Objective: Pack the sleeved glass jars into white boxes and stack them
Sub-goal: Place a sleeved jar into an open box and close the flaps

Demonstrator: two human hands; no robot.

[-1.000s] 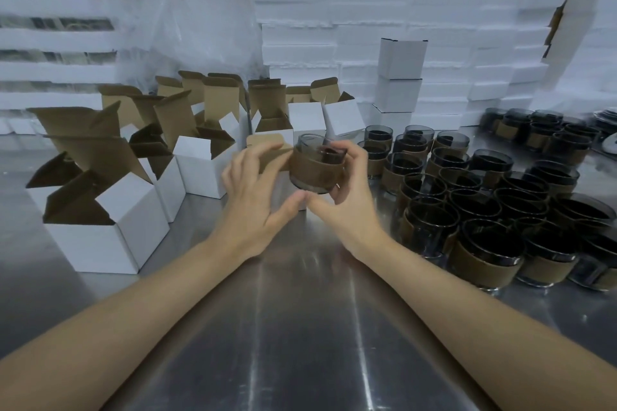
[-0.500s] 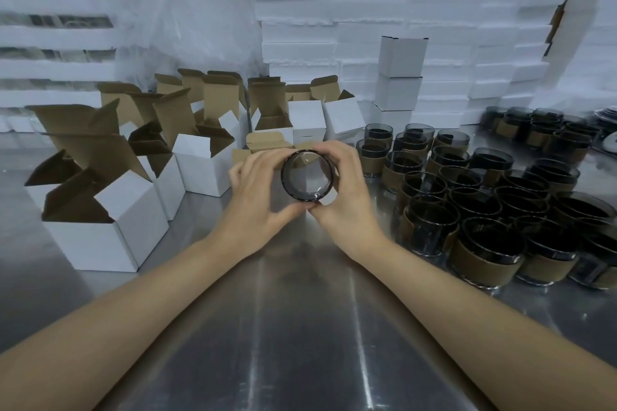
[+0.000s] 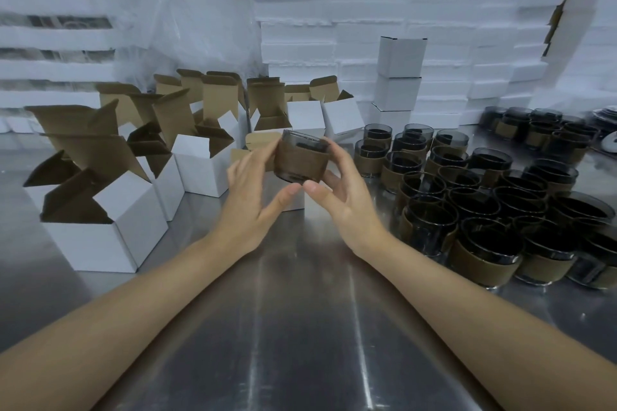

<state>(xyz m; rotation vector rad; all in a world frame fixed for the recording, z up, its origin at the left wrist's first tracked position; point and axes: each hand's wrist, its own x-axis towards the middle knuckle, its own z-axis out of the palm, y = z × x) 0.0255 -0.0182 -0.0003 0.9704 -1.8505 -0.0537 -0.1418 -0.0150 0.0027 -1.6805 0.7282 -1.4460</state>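
A dark glass jar [image 3: 301,159] with a brown sleeve is held in the air over the table's middle, tilted with its mouth up and away from me. My left hand [image 3: 254,192] grips its left side and my right hand [image 3: 340,190] its right side, thumbs meeting under its base. Behind the jar stands an open white box [image 3: 293,202], mostly hidden by my hands. Several sleeved jars [image 3: 480,197] crowd the table at the right. A stack of closed white boxes [image 3: 399,77] rises at the back.
Several open white boxes [image 3: 110,227] with brown flaps up fill the left of the steel table [image 3: 300,327]. White foam sheets [image 3: 367,10] and a plastic bag [image 3: 187,17] wall off the back. More jars [image 3: 541,130] sit far right.
Both hands have turned the jar: half a second ago its base or mouth faced me; now its sleeved side shows and its mouth points up.
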